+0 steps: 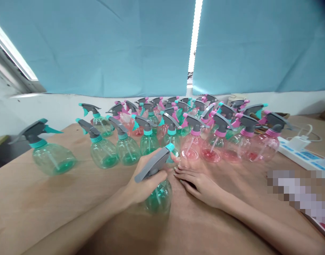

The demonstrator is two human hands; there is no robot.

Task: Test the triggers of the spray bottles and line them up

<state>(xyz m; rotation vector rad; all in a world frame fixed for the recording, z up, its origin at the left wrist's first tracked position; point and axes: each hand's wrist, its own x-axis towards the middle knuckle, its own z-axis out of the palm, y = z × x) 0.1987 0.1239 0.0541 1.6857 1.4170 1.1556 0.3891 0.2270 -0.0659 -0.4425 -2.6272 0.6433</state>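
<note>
My left hand [141, 186] is wrapped round the neck of a clear green spray bottle [158, 198] with a grey trigger head and teal nozzle, which stands upright on the wooden table [45, 202] in front of me. My right hand [196, 182] lies flat on the table just right of that bottle, its fingers stretched out toward the nozzle tip and holding nothing. Behind both hands stand several green spray bottles [126, 148] and several pink spray bottles [215, 147] in close rows.
One green bottle [52, 156] stands apart at the far left. A white power strip [300, 154] with a plugged-in adapter and cable lies at the right. A blurred-out patch covers the near right edge. Blue curtains hang behind the table.
</note>
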